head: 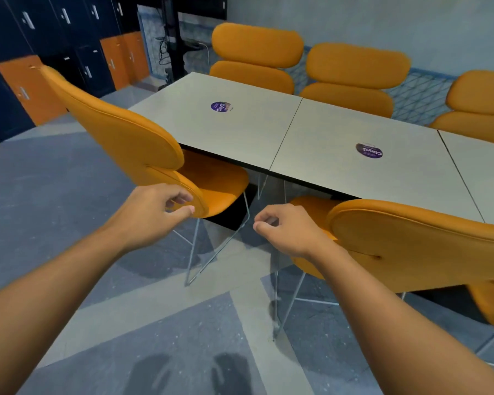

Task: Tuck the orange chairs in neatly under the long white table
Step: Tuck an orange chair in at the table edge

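Note:
The long white table (320, 129) runs from centre to right, made of joined panels. On its near side stand two orange chairs. The left orange chair (120, 129) is angled, with its seat partly under the table's end. My left hand (149, 215) curls on the rim of its lower back pad, thumb and fingers pinching the edge. The right orange chair (411, 238) has its seat partly under the table edge. My right hand (288, 232) hovers just left of that chair's back, fingers curled in, holding nothing.
Three more orange chairs (257, 44) (357, 64) (482, 92) line the table's far side, against the wall. Blue and orange lockers (40, 52) fill the left wall, and a black stand (174, 38) is behind the table's end. Thin wire chair legs (194, 252) splay over the floor.

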{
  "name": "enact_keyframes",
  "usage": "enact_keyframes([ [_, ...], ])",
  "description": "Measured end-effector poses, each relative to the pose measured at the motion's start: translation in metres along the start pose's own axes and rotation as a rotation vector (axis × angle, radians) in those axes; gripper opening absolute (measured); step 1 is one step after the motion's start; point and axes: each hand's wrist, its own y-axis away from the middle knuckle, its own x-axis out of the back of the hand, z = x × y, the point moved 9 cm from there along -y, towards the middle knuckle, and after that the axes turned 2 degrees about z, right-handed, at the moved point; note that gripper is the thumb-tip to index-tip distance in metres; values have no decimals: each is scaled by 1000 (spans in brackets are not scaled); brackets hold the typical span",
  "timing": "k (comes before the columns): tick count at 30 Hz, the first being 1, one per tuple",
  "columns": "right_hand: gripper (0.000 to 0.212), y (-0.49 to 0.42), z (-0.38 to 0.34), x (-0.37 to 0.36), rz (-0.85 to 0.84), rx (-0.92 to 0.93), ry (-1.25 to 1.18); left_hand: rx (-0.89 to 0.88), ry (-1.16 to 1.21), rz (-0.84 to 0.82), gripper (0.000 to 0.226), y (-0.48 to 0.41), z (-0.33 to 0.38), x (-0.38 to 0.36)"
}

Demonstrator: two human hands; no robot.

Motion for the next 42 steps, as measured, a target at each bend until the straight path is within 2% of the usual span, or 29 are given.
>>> enact_keyframes([
  [11,42,-84,-20,-35,-3,-100,-6,-5,-8,35,25,-55,-85,47],
  [26,68,-284,-53,-37,76,-186,-218,-69,-52,197,27,-229,-189,148],
  [34,72,-349,-108,-40,53,-146,-290,-31,-78,112,33,-288,-248,163],
  [37,71,-365,-126,-51,22,-149,-284,-48,-109,67,34,-307,-274,165],
  [42,83,-380,-154,-69,17,-200,-244,-121,-129,5,34,-332,-314,170],
])
